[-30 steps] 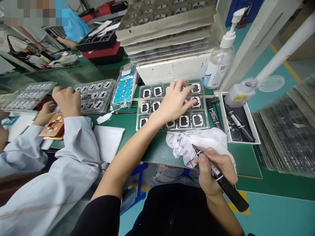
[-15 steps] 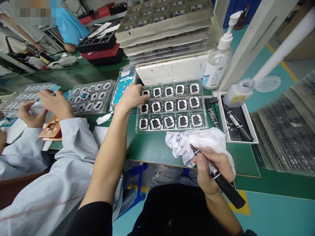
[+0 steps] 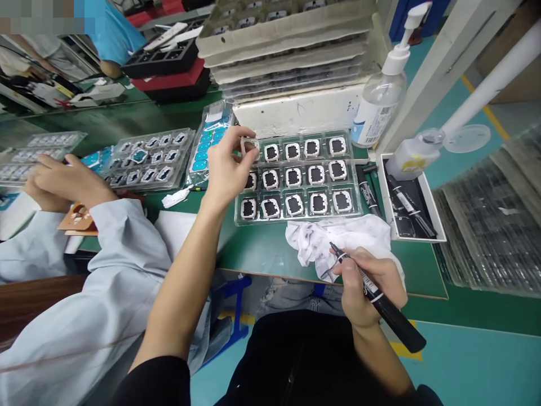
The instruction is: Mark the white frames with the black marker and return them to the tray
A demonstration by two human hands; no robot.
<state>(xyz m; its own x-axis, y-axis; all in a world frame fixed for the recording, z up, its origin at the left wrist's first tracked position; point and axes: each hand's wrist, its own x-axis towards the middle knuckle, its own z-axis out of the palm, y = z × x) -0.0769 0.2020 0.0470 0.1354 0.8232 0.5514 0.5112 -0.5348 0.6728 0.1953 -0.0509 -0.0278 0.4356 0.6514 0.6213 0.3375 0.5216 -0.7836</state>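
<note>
One black marker (image 3: 399, 323) slants through the right grip (image 3: 382, 275).

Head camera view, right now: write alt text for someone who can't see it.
A person's left hand is at the far-left corner of a clear tray of small white-and-black parts; the right hand holds a black marker near a crumpled white cloth. A co-worker in pale sleeves is at left.

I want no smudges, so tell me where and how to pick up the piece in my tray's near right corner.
Probably pinch the piece by opposite outer edges of its white rim, coming straight down: it lies uncovered, while the walls of the tray surround it and would hinder a sideways approach.
</note>
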